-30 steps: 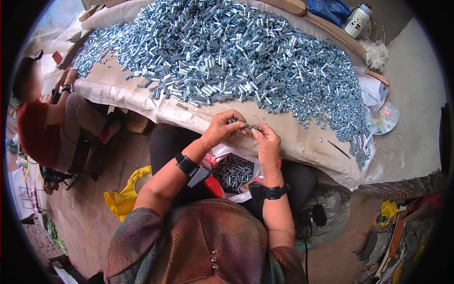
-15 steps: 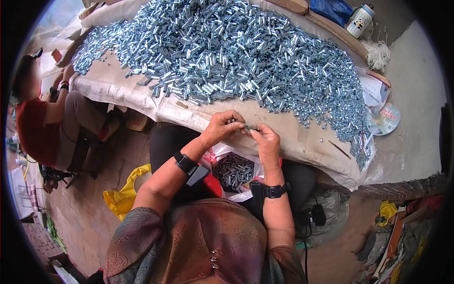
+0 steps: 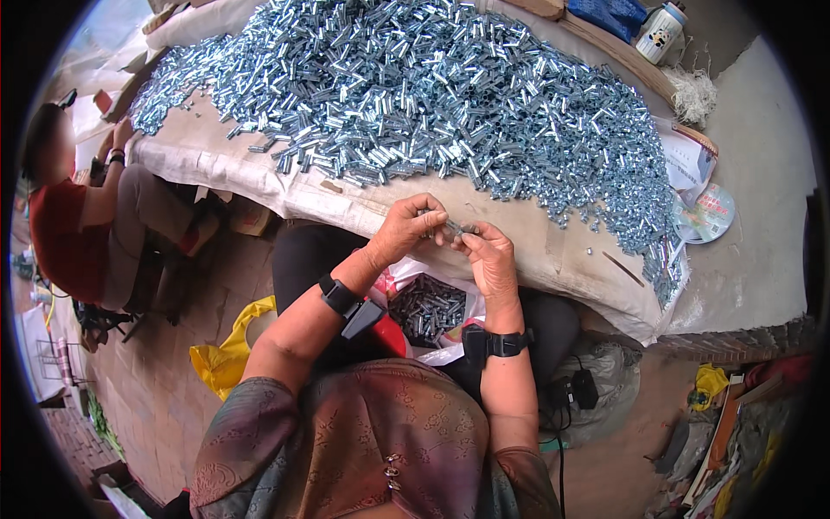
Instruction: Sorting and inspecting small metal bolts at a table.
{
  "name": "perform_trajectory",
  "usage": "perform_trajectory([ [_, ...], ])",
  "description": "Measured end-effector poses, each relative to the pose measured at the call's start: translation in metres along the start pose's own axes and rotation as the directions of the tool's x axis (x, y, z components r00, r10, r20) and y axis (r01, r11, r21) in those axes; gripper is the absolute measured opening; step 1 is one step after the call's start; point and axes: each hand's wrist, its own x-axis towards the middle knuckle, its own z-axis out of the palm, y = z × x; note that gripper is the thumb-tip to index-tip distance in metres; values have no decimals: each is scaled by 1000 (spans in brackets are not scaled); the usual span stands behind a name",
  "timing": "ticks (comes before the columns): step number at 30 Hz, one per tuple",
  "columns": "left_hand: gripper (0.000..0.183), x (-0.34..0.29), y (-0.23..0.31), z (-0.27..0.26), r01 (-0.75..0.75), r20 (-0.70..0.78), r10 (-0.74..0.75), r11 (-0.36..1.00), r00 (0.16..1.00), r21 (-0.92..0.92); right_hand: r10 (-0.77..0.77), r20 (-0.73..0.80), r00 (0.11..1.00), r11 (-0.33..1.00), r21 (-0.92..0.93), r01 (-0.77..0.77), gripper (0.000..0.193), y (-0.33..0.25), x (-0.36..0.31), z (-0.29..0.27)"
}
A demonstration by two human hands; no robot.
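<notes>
Above my lap, at the near edge of the cloth-covered table (image 3: 346, 206), my left hand (image 3: 410, 228) and my right hand (image 3: 490, 257) meet fingertip to fingertip. Both are closed in a pinch around a small grey metal sleeve (image 3: 453, 228), mostly hidden by the fingers. Whether a second small part is between them I cannot tell. Below the hands, an open plastic-lined bag (image 3: 468, 324) between my knees contains many dark grey metal sleeves (image 3: 425, 311). Beyond my hands a wide heap of shiny metal sleeves (image 3: 380, 104) covers the table, with smaller metal pieces (image 3: 618, 186) toward its right end.
At the left a person in a red top (image 3: 73, 229) sits with hands at the heap. A yellow bag (image 3: 226, 350) lies beside my left leg. On the right are a round fan (image 3: 707, 214), a thin stick (image 3: 622, 268) and a white patterned bottle (image 3: 661, 35). A black cable (image 3: 562, 467) runs along the floor.
My right hand has turned slightly and its fingers have shifted along the sleeve, showing a little more of it. The left hand stays nearly in place.
</notes>
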Motion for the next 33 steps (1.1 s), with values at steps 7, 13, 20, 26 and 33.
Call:
perform_trajectory([
  [7, 15, 7, 20, -27, -109, -377, 188, 969, 907, 220, -63, -153, 986, 959, -282, 18, 16, 1, -1, -3],
  [13, 35, 28, 25, -58, -118, -501, 514, 770, 697, 627, -298, -194, 935, 787, -604, 125, 18, 5, 9, -17],
  [20, 25, 42, 26, -67, -19, -369, 671, 496, 644, 868, -352, -148, 924, 630, -768, 117, 17, 7, 11, -17],
  [26, 8, 41, 23, -60, 68, -37, 412, -59, 911, 996, -347, -136, 928, 614, -781, 115, 17, 6, 12, -14],
  [33, 1, 37, 20, -55, 50, 1, 395, -117, 919, 992, -420, -86, 903, 584, -787, 197, 17, 10, 10, -15],
])
